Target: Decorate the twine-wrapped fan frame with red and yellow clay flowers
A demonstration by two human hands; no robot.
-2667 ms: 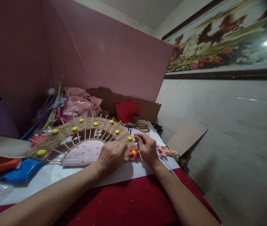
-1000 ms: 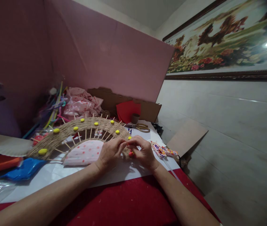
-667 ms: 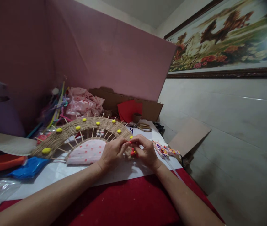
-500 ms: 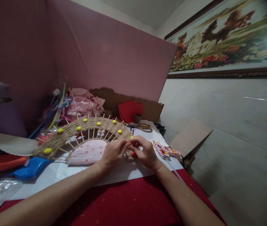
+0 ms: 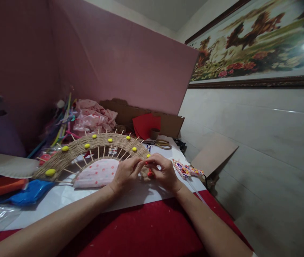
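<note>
A half-ring woven from brown twine on thin sticks (image 5: 75, 155) lies before me, dotted with yellow clay pieces (image 5: 110, 140). Its inner half-disc (image 5: 98, 173) is covered in pink fabric with red dots. At the right end of the arch, my left hand (image 5: 127, 173) and my right hand (image 5: 165, 173) meet, fingertips pinched together on a small bit of red clay (image 5: 146, 163). A larger red lump (image 5: 150, 173) shows under my right fingers, partly covered; whether it is held in the palm or rests on the weave I cannot tell.
Left of the arch lie a blue packet (image 5: 31, 192), an orange packet (image 5: 1, 187) and a pale paper plate (image 5: 9, 165). Scissors (image 5: 161, 143), a small brown pot (image 5: 154, 134) and crumpled pink fabric (image 5: 94, 116) are behind. A flower-patterned glue gun (image 5: 186, 169) sits at right.
The whole view has shifted slightly, so things appear a little farther left. My fingers have moved slightly around the red bit, and more of the red lump beneath shows.
</note>
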